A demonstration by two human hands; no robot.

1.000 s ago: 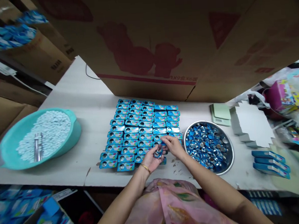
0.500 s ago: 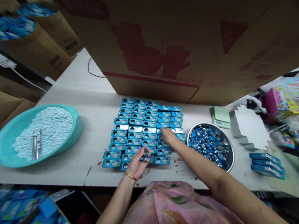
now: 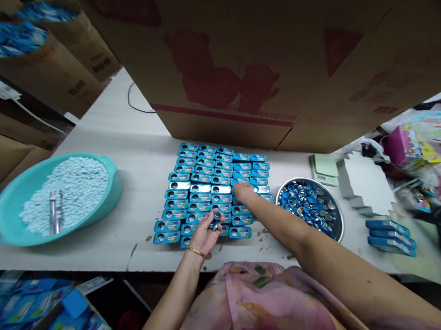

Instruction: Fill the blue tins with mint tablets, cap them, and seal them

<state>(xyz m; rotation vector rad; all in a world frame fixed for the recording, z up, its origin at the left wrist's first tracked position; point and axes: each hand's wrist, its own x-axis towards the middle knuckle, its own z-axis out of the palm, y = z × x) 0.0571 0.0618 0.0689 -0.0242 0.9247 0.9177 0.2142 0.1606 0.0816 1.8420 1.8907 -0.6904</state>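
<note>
Rows of small blue printed tins (image 3: 199, 197) lie side by side on the white table. Many show a dark round opening at one end; several in the right-hand columns have a blue disc there. Low over the front rows, my left hand (image 3: 204, 237) is palm up with curled fingers around a few round metal caps (image 3: 217, 218). My right hand (image 3: 243, 193) is closed, fingertips down on a tin in the right-hand columns; what they pinch is hidden. Beside my right forearm stands a steel bowl (image 3: 341, 227) full of blue and silver caps (image 3: 307, 204).
A turquoise basin (image 3: 112, 191) of pale blue pellets, with a metal scoop (image 3: 54, 212), stands left. A large cardboard carton (image 3: 236, 59) closes off the back. On the right are a small scale (image 3: 324, 168), white card (image 3: 369, 183) and stacked blue tins (image 3: 391, 236).
My right hand has shifted slightly up and left over the tins, its forearm reaching further across the bowl's side. My left hand stays nearly in place with the caps. The view has tilted slightly.
</note>
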